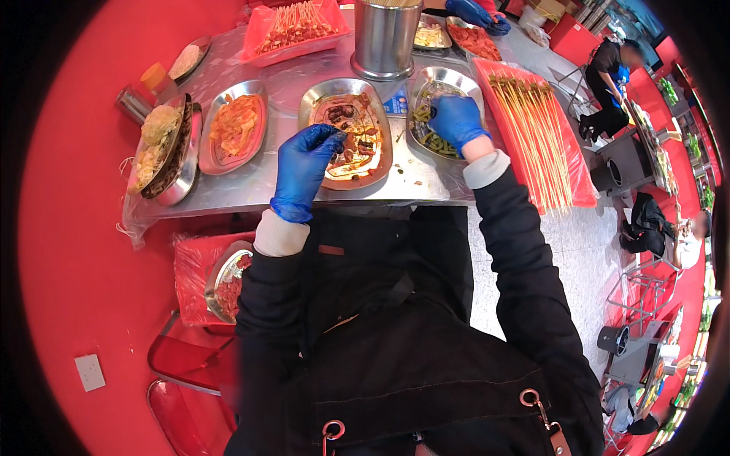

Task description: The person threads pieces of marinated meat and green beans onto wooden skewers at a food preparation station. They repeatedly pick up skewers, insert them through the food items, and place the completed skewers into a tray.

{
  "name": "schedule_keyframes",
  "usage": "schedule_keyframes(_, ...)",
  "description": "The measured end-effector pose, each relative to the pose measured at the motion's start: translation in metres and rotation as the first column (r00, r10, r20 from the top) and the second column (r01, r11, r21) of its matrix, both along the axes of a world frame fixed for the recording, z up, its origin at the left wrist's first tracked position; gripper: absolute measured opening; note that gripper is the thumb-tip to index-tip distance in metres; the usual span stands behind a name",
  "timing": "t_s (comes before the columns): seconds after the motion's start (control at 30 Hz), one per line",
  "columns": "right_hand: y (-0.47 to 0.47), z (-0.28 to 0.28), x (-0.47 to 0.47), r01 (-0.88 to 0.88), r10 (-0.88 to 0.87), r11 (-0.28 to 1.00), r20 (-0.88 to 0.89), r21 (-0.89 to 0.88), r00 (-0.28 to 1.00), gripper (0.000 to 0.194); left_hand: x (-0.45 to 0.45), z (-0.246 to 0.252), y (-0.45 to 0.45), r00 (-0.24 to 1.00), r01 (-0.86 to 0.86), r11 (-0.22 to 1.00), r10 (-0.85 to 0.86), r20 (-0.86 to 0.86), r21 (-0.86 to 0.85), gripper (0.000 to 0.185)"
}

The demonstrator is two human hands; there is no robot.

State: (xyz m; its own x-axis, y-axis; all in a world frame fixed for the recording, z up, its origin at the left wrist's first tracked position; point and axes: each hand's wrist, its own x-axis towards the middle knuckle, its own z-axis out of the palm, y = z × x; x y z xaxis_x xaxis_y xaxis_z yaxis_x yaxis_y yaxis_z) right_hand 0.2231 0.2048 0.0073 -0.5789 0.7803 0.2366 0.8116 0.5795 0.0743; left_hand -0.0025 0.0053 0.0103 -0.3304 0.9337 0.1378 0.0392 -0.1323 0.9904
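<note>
My left hand (308, 165), in a blue glove, hangs over the near left side of a metal tray (385, 154) with an oily red-brown coating. Its thumb and fingertips are pinched together; whether something small is between them is unclear. Pieces of dark meat (341, 112) lie on that tray. To its right stands an oval metal tray (425, 77) of green vegetable pieces (439, 142), perhaps peppers. My right hand (458, 122), also gloved in blue, reaches down into it. The fingertips there are hidden, so any hold on a piece cannot be seen.
Loaded skewers (530, 137) fill a red plastic-lined tray at right. A steel canister (385, 40) stands behind the middle tray. At left are a tray of orange-red food (234, 128) and stacked trays with shredded food (159, 125). Other people work at far right.
</note>
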Motion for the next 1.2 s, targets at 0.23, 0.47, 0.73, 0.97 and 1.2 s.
schedule_keyframes(0.23,0.016,0.024,0.013,0.001,-0.014,0.988,-0.083,-0.151,0.996,0.024,-0.001,-0.002,0.001,1.0,-0.002,1.0,0.002,-0.026,0.009,0.015)
schedule_keyframes(0.47,0.029,0.005,0.003,-0.372,0.352,0.924,-0.189,-0.087,0.917,0.019,-0.002,-0.005,-0.001,1.0,-0.008,1.0,0.008,0.027,0.001,0.015)
schedule_keyframes(0.73,0.033,-0.008,0.003,-0.411,0.411,0.912,0.009,0.018,0.912,0.018,-0.004,-0.006,0.0,1.0,-0.01,1.0,0.01,0.021,0.011,0.018)
schedule_keyframes(0.97,0.028,0.004,0.005,-0.363,0.363,0.931,-0.021,-0.038,0.932,0.018,-0.002,-0.003,-0.002,0.999,-0.023,1.0,0.023,0.043,-0.003,0.016)
schedule_keyframes(1.2,0.015,0.01,0.027,-0.267,0.151,0.927,-0.39,-0.264,0.908,0.023,-0.002,-0.002,0.0,0.999,0.007,1.0,-0.008,0.04,0.011,0.016)
